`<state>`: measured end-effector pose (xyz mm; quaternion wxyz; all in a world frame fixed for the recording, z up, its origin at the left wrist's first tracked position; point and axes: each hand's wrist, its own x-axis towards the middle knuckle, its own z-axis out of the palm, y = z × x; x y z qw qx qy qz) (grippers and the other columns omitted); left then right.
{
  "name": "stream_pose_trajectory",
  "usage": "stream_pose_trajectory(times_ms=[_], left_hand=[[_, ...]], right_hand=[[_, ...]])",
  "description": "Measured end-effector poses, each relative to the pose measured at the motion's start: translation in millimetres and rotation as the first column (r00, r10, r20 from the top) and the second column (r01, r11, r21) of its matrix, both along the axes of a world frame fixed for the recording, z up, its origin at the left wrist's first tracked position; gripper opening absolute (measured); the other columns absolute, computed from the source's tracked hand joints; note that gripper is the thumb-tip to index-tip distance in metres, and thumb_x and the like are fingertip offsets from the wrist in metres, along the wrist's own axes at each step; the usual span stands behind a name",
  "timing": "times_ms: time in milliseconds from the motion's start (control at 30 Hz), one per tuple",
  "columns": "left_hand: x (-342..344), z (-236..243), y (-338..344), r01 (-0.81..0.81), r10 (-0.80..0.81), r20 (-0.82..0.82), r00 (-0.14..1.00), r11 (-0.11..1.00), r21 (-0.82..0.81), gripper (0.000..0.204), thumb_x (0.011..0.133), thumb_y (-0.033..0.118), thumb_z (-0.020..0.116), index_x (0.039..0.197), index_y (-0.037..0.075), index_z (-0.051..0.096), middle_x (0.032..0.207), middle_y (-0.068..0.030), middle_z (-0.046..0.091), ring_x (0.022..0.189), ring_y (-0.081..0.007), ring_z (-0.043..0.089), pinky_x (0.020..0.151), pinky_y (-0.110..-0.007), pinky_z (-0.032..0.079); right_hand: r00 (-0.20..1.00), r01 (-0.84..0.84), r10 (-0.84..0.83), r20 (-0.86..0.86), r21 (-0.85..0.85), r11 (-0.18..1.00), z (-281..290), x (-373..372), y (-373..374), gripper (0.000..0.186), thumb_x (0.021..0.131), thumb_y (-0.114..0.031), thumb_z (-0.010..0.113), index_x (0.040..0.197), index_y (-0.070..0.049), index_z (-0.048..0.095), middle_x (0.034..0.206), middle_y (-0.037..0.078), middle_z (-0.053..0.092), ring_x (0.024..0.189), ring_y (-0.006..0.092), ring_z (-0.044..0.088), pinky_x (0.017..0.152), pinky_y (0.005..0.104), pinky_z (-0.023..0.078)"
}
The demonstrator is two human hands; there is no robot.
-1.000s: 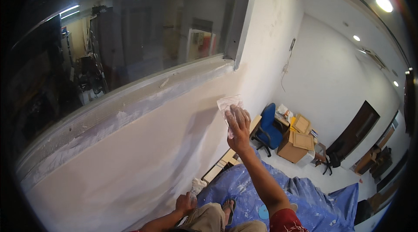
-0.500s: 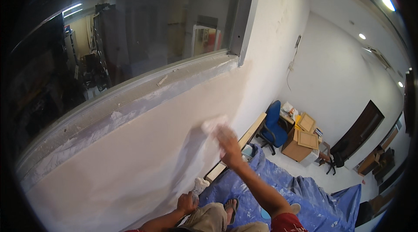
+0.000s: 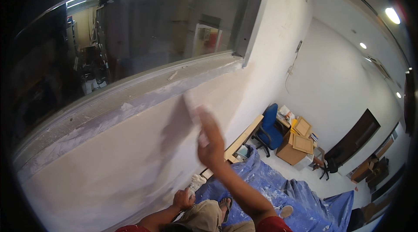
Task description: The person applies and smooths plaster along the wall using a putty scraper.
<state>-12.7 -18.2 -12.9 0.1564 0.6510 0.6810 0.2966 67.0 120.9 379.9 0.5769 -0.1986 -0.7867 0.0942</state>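
My right hand is raised against the pale plastered wall below the window sill and is blurred by motion. It presses a pale flat pad to the wall, and a blurred shadow lies beside it. My left hand hangs low by my bent knee, fingers curled, close to the foot of the wall. A white crumpled lump lies just past its fingers; I cannot tell whether the hand holds it.
A large dark window with a rough grey sill runs above the wall. Far below lie a blue tarp, a wooden plank, a blue office chair and cardboard boxes.
My right hand has swept along the wall with the pad, first down and left, then back up toward the sill. My left hand has stayed by my knee.
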Motion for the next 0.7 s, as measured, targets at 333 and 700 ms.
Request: stream_pose_trajectory(times_ms=[333, 700], left_hand=[[0, 24, 2, -0.047, 0.049, 0.015, 0.999, 0.992, -0.115, 0.051, 0.086, 0.039, 0.061, 0.113, -0.003, 0.056, 0.081, -0.0277, 0.066, 0.080, -0.0463, 0.064, 0.077, -0.056, 0.050], [-6, 25, -1, 0.009, -0.005, 0.024, 1.000, 0.990, -0.144, 0.052, 0.088, 0.041, 0.060, 0.112, -0.005, 0.057, 0.089, -0.0297, 0.068, 0.086, -0.0477, 0.065, 0.081, -0.057, 0.050]], right_hand=[[0.981, 0.183, -0.182, -0.067, 0.010, 0.983, -18, 76, 55, 0.046, 0.094, 0.003, 0.049, 0.138, -0.005, 0.058, 0.140, 0.022, 0.059, 0.133, 0.0401, 0.053, 0.112, 0.0459, 0.039], [0.942, 0.238, -0.328, 0.073, 0.543, 0.805, -16, 70, 217, 0.069, 0.081, 0.000, 0.060, 0.147, -0.014, 0.044, 0.158, 0.024, 0.034, 0.144, 0.0450, 0.035, 0.120, 0.0600, 0.019]])
